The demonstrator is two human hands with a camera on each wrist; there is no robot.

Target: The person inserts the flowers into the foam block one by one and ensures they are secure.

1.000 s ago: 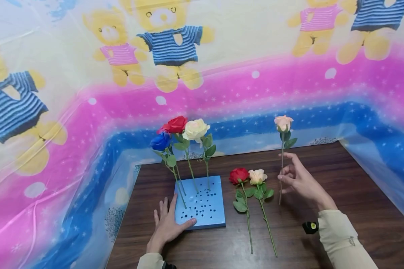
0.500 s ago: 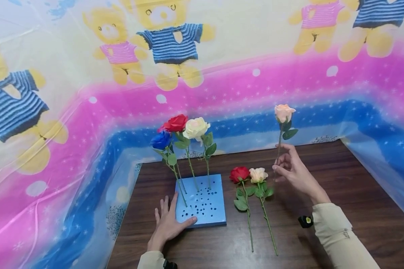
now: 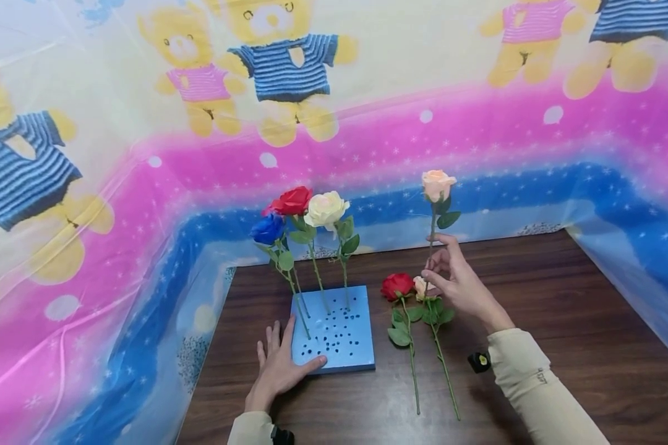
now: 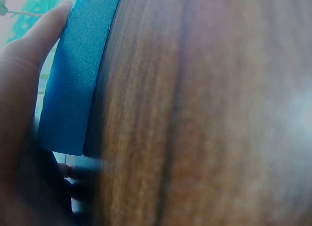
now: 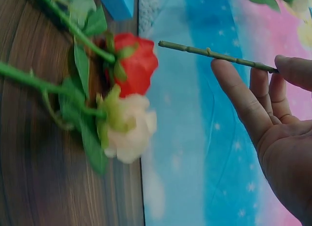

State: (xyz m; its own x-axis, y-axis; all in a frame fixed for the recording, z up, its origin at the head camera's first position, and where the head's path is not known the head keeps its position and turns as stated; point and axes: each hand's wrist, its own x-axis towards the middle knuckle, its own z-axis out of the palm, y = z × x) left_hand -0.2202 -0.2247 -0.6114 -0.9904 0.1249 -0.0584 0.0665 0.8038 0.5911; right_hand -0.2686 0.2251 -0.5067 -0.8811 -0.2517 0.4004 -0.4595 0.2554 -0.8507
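My right hand (image 3: 444, 272) pinches the green stem (image 5: 214, 55) of a peach rose (image 3: 437, 183) and holds it upright above the table. Under that hand a red rose (image 3: 396, 285) and a cream rose (image 3: 421, 285) lie flat on the wood, seen close in the right wrist view as the red rose (image 5: 137, 65) and the cream rose (image 5: 129, 133). My left hand (image 3: 278, 364) lies flat on the table, thumb on the corner of a blue foam block (image 3: 334, 330) full of holes; the foam block (image 4: 78, 79) shows edge-on. A blue rose (image 3: 267, 228), a red rose (image 3: 292, 201) and a white rose (image 3: 325, 209) stand in it.
The dark wooden table (image 3: 562, 321) is ringed by a plastic sheet (image 3: 145, 154) printed with teddy bears, rising at the back and both sides. A small black and yellow wrist device (image 3: 479, 361) shows on my right arm.
My right hand has lifted the peach rose and carried it left, from right of the lying roses to over them. The left hand has stayed on the foam block.
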